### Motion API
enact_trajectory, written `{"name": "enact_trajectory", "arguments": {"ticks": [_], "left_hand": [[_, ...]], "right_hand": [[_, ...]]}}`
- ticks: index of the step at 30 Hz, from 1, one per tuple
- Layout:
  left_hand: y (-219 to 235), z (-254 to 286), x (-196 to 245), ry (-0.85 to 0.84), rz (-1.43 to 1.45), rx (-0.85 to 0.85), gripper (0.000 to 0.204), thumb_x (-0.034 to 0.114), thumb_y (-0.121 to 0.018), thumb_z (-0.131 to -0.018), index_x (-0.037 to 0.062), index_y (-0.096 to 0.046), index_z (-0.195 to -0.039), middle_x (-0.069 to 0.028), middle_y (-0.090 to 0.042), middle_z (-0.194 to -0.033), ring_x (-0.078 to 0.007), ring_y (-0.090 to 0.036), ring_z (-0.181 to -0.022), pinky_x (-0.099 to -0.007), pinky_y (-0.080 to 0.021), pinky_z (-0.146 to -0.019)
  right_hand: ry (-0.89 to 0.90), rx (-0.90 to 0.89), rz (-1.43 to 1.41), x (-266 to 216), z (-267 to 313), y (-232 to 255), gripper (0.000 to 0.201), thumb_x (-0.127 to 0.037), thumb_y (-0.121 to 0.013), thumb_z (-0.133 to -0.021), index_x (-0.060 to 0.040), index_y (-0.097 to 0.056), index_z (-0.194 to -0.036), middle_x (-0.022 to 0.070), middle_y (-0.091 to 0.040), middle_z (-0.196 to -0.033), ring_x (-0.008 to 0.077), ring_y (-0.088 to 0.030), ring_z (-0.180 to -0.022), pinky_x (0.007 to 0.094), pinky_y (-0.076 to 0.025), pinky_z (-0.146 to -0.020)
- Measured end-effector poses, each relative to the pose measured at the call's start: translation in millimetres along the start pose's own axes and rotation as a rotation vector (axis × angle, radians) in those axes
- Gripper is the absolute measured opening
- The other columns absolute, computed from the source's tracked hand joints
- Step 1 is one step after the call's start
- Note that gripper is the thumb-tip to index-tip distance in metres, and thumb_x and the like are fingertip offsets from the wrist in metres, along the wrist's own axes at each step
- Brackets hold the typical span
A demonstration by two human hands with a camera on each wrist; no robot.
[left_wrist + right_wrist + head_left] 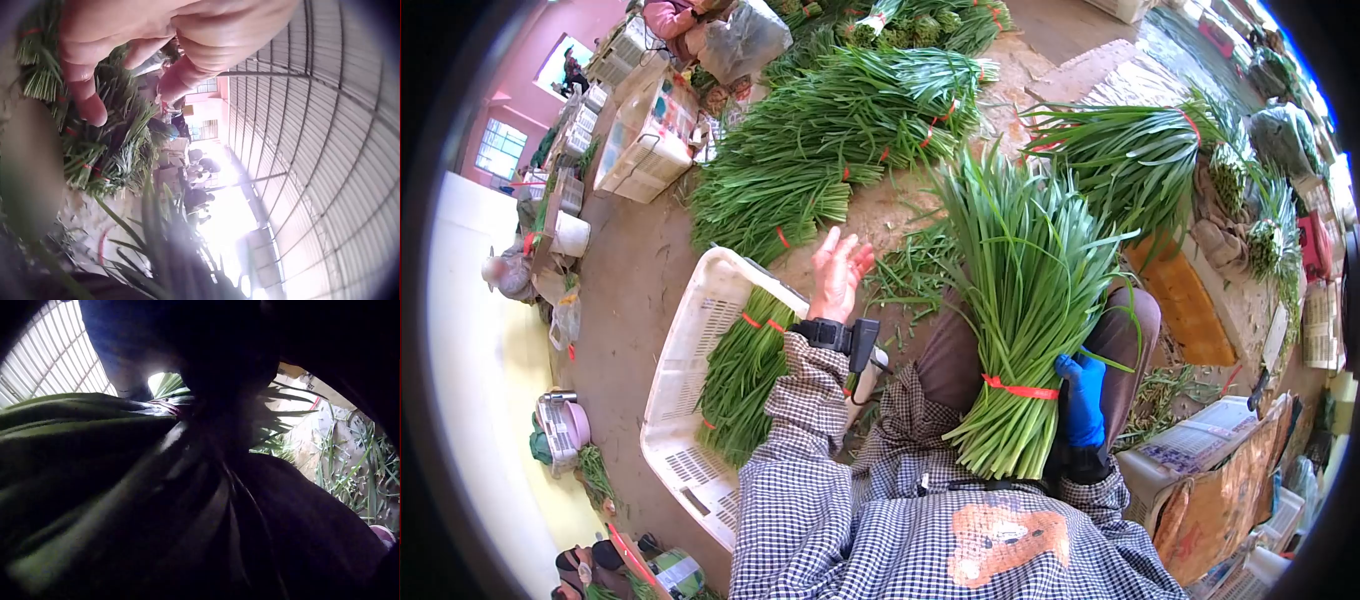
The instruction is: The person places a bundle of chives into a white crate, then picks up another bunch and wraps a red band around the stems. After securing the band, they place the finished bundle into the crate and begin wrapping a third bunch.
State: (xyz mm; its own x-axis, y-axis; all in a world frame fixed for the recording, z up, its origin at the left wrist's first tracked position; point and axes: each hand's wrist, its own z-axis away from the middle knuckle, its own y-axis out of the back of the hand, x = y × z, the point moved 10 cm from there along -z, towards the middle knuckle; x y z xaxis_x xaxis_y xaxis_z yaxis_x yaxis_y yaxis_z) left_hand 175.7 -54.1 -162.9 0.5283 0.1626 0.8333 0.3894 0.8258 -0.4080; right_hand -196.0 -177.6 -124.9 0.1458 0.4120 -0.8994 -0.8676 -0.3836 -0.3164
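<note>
A large bundle of long green leafy stalks (1030, 270) stands over the lap, bound near its cut ends by a red band (1020, 390). The blue-gloved right hand (1084, 400) grips its right side at the band; in the right wrist view the dark glove (212, 356) is close against the leaves. Bare and raised, the left hand (837, 275) is away from the bundle, above the white crate's (670, 400) right edge, fingers spread and slightly bent, holding nothing. The left wrist view shows that hand (187, 31) from close up. Banded bundles (745, 370) lie inside the crate.
A wide pile of banded bundles (840, 130) lies on the floor ahead. More bundles (1130, 160) rest on a stand at the right, near a knife (1274, 340). Loose leaves (915, 265) litter the floor between the crate and the knees. Another person (675, 20) sits at the upper left.
</note>
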Motion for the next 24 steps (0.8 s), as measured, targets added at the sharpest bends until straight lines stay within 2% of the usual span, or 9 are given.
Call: {"name": "enact_trajectory", "arguments": {"ticks": [4,6,10,13,15,18,21,23,24], "left_hand": [[8,16,5,-0.13,-0.379,0.031,0.032,0.015,-0.061,-0.089,-0.0017,-0.052,-0.115,-0.0094,-0.06,-0.104,-0.0118,-0.061,-0.085,-0.0218,-0.051,-0.069],[-31,46,-12,-0.095,-0.687,-0.227,0.022,0.021,-0.063,-0.088,-0.0001,-0.061,-0.096,-0.002,-0.062,-0.082,-0.007,-0.056,-0.069,-0.0217,-0.047,-0.061],[-110,110,-50,0.023,-0.466,-0.609,0.023,0.025,-0.066,-0.087,0.0018,-0.063,-0.086,0.0006,-0.061,-0.072,-0.0058,-0.053,-0.065,-0.022,-0.045,-0.06],[-119,92,-70,-0.046,-0.652,-0.535,0.02,0.021,-0.067,-0.087,0.0016,-0.062,-0.09,0.0021,-0.06,-0.074,-0.0037,-0.053,-0.066,-0.0189,-0.044,-0.06],[-125,87,-75,-0.037,-0.57,-0.575,0.019,0.02,-0.067,-0.087,0.0017,-0.062,-0.09,0.0019,-0.06,-0.074,-0.0037,-0.053,-0.066,-0.0185,-0.044,-0.059],[-119,85,-78,0.134,-0.477,-0.59,0.016,0.018,-0.066,-0.086,0.0028,-0.061,-0.088,0.0013,-0.058,-0.07,-0.0045,-0.052,-0.062,-0.0194,-0.042,-0.054],[-95,56,-72,0.241,-0.005,-0.372,0.007,0.011,-0.062,-0.087,0.0061,-0.06,-0.091,-0.0015,-0.06,-0.072,-0.0085,-0.055,-0.059,-0.0208,-0.043,-0.05],[-71,14,-57,0.235,0.328,-0.292,0.011,0.011,-0.059,-0.089,0.0036,-0.057,-0.097,-0.005,-0.06,-0.076,-0.0116,-0.06,-0.067,-0.0246,-0.052,-0.062],[-52,-3,-50,0.191,0.344,-0.201,0.03,0.011,-0.059,-0.089,0.0025,-0.053,-0.116,-0.0107,-0.062,-0.093,-0.0141,-0.062,-0.078,-0.026,-0.054,-0.071]], "right_hand": [[-0.014,0.013,0.001,6,-2,2,0.049,-0.01,-0.063,-0.076,0.0053,-0.053,-0.122,0.0124,-0.061,-0.114,0.0204,-0.06,-0.098,0.0321,-0.046,-0.088],[-0.034,0.001,0.017,10,-3,1,0.048,-0.009,-0.063,-0.076,0.0055,-0.053,-0.121,0.0124,-0.061,-0.114,0.0203,-0.06,-0.098,0.032,-0.046,-0.088],[-0.038,0.002,0.06,13,-5,1,0.046,-0.008,-0.062,-0.078,0.0058,-0.054,-0.121,0.0119,-0.062,-0.114,0.0195,-0.06,-0.098,0.0317,-0.046,-0.087],[-0.026,0.003,0.059,10,-3,-3,0.045,-0.008,-0.062,-0.079,0.0059,-0.053,-0.121,0.0117,-0.062,-0.114,0.0191,-0.06,-0.099,0.0315,-0.046,-0.088],[-0.014,0.012,0.053,6,-3,-1,0.045,-0.008,-0.061,-0.08,0.006,-0.053,-0.122,0.0116,-0.061,-0.115,0.019,-0.059,-0.099,0.0314,-0.046,-0.088],[-0.018,-0.001,0.062,8,-2,1,0.044,-0.006,-0.06,-0.081,0.006,-0.053,-0.122,0.0117,-0.061,-0.115,0.0188,-0.059,-0.099,0.0311,-0.046,-0.088],[-0.03,-0.015,0.069,11,-3,3,0.043,-0.006,-0.059,-0.082,0.006,-0.053,-0.122,0.0117,-0.061,-0.115,0.0187,-0.059,-0.099,0.0308,-0.046,-0.088],[-0.065,-0.013,0.081,18,-5,6,0.042,-0.006,-0.059,-0.082,0.0058,-0.053,-0.122,0.0116,-0.062,-0.114,0.0184,-0.059,-0.098,0.0308,-0.046,-0.088],[-0.063,-0.009,0.079,18,-6,5,0.042,-0.006,-0.059,-0.082,0.0058,-0.053,-0.122,0.0116,-0.062,-0.114,0.0184,-0.059,-0.098,0.0308,-0.046,-0.088]]}}
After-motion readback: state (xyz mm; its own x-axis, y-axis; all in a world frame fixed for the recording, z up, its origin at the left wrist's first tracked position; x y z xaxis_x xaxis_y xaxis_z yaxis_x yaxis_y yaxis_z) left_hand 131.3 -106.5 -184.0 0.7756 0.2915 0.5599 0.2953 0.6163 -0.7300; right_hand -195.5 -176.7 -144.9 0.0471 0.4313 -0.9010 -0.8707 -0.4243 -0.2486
